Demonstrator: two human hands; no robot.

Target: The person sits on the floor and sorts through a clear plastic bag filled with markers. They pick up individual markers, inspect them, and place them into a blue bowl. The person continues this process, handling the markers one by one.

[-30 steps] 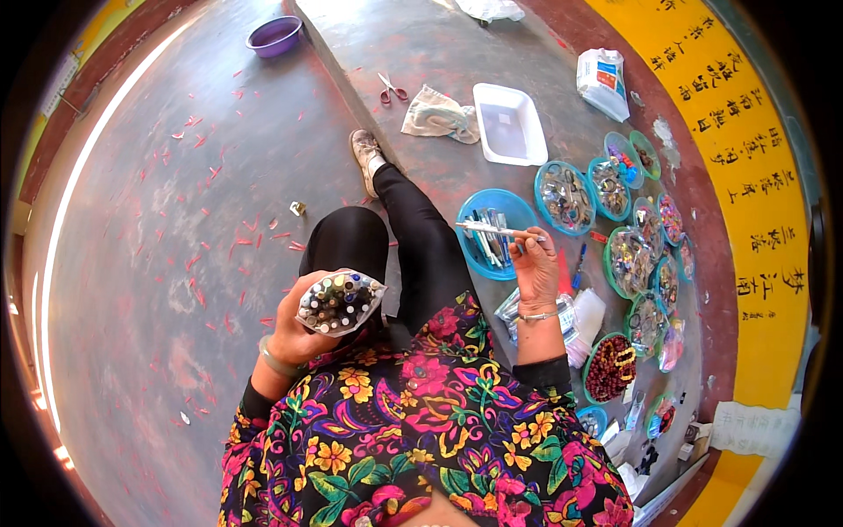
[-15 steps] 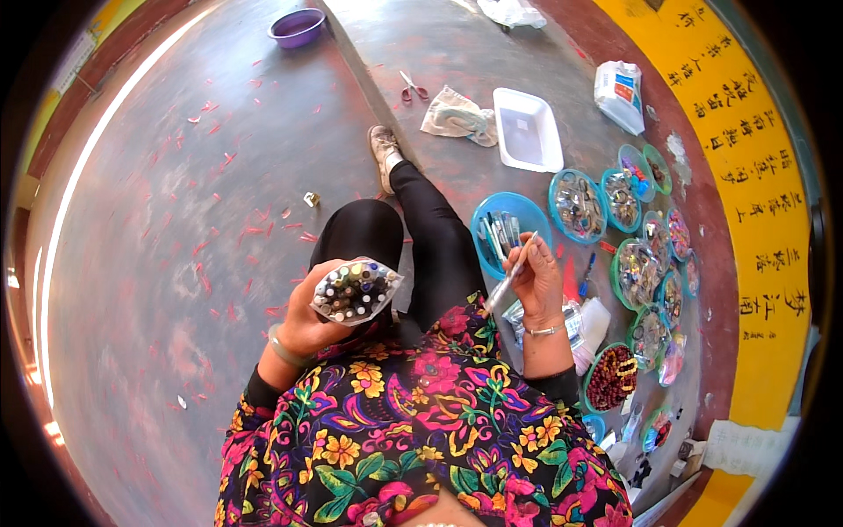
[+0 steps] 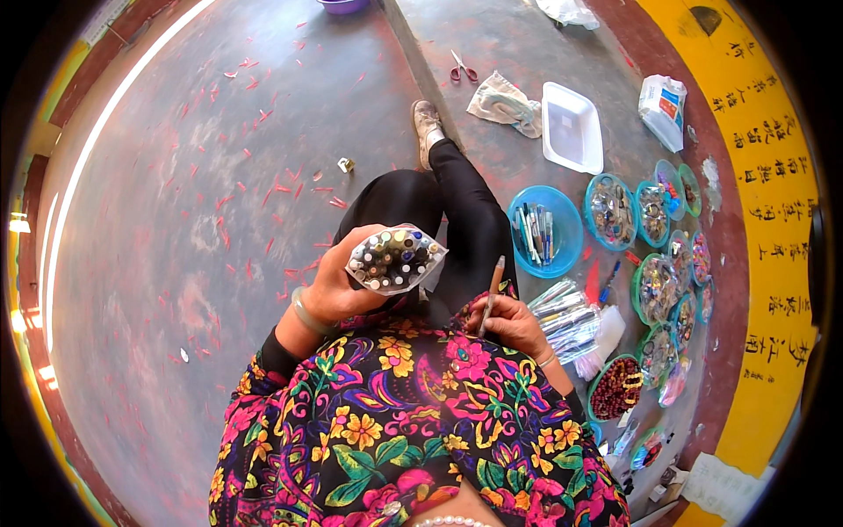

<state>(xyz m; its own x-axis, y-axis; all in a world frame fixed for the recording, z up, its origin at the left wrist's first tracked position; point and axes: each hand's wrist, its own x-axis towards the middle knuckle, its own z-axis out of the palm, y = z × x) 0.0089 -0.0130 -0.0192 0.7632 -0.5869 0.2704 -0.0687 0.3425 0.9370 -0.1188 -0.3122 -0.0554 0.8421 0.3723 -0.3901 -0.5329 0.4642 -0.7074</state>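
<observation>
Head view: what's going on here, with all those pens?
The person's left hand grips a packed bundle of pens, ends facing up. The right hand holds a single pen, apart from the bundle. To the right, a blue basin holds loose pens, and a pile of pens lies near it.

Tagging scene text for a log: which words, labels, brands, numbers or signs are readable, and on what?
Yellow wall band: columns of dark characters, some legible; not transcribed here.
White package with blue and red patches: print too small to read.
Pale paper sheet, lower right: faint marks, too blurred to read.
Pen in right hand: none readable.
Bundle of pens in left hand: none readable.
</observation>
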